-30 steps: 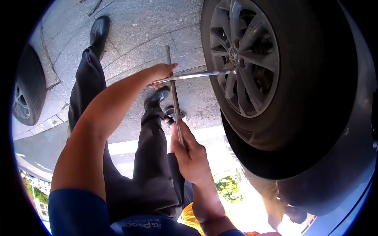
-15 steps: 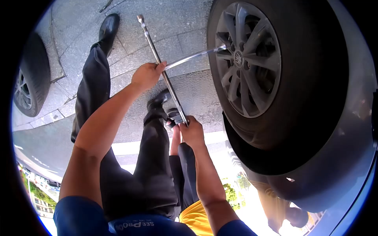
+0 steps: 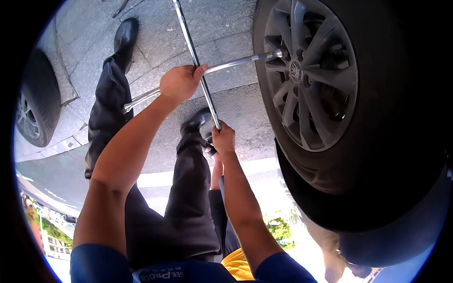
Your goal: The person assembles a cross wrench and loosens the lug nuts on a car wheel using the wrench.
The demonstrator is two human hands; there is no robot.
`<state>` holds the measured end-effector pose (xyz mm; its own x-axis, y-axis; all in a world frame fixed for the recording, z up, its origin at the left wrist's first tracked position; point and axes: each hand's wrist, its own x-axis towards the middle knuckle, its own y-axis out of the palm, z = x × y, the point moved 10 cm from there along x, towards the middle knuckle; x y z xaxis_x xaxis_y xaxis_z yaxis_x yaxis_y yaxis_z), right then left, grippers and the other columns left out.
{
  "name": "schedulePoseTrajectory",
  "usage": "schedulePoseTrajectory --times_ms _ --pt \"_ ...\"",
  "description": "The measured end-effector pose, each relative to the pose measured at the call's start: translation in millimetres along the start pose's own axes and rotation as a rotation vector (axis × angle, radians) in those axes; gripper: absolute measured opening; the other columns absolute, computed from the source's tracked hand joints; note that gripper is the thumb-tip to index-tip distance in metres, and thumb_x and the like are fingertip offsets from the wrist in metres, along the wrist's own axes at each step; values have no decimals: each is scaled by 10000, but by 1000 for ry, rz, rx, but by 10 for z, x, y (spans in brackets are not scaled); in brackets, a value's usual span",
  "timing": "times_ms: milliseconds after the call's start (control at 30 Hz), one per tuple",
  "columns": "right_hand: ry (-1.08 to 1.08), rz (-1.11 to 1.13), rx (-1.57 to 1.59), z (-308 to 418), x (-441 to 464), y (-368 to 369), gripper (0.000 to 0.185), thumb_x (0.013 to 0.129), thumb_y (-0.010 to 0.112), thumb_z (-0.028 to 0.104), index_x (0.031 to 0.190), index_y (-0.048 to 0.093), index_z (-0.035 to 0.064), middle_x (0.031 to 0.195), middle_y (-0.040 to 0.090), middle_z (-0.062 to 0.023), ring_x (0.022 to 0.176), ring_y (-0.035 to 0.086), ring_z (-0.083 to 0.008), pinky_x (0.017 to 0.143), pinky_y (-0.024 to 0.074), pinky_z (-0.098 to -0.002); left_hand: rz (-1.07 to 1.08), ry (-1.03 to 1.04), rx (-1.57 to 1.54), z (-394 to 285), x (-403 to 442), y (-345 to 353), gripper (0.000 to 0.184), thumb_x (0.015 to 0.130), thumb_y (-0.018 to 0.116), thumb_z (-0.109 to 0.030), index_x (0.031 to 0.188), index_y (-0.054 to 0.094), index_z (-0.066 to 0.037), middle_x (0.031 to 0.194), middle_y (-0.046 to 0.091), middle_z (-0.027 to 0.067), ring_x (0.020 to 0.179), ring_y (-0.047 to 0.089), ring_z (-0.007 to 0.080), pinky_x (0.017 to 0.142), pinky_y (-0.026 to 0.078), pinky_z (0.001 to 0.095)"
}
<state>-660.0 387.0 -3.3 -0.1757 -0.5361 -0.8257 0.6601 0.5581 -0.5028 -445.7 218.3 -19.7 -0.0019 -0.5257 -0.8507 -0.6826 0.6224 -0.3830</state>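
Outdoors, left hand (image 3: 180, 84) and right hand (image 3: 223, 138), fingers (image 3: 200, 71) clamped around a cross wrench (image 3: 190, 45), one socket (image 3: 278, 54) at a spoked wheel (image 3: 330, 78)

Black tyre (image 3: 377, 94), grey wheel (image 3: 311, 78) inside it. Left of tyre: silver wrench (image 3: 190, 42), speckled grey paving (image 3: 231, 28). Lower left of tyre: yellow cloth (image 3: 238, 265), blue shirt (image 3: 96, 264).

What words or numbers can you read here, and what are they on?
"SEEPROO", upside down on the blue shirt; its end is too blurred to read.
Smaller writing beside it: too small to read.
Badge on the wheel: too blurred to read.
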Motion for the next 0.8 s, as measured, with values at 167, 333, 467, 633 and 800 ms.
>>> schedulePoseTrajectory --times_ms 167,333,467,633,800 --pt "34 1 56 -155 163 161 256 833 594 212 1040 661 76 745 640 -199 690 638 -368 634 503 -432 -78 50 35 -55 19 14 587 938 392 -566 777 659 -69 681 634 166 716 634 363 626 490 449" --pt "11 -16 105 -300 797 392 200 849 615 220 962 650 58 811 639 -211 756 625 -384 663 490 -436 -177 145 34 -280 -79 32 496 916 512 -488 714 617 -47 658 616 180 634 617 368 549 477 444" --pt "13 71 19 -200 1263 610 256 853 637 269 816 632 17 711 614 -212 677 597 -408 614 464 -451 -307 244 27 -287 60 17 491 893 543 -487 749 645 -29 693 624 161 650 623 357 577 491 432" --pt "-65 290 82 -174 1018 618 345 859 653 311 754 643 -18 666 634 -196 644 639 -342 611 495 -399 -48 103 23 -270 243 33 482 886 579 -479 824 643 -5 738 647 186 691 639 372 619 499 428" --pt "-35 294 493 -285 967 606 269 854 680 272 792 691 11 690 686 -93 632 653 -172 594 502 -324 -367 -74 -319 -329 498 -850 575 833 634 -520 1013 628 26 736 662 158 669 659 273 662 518 377"
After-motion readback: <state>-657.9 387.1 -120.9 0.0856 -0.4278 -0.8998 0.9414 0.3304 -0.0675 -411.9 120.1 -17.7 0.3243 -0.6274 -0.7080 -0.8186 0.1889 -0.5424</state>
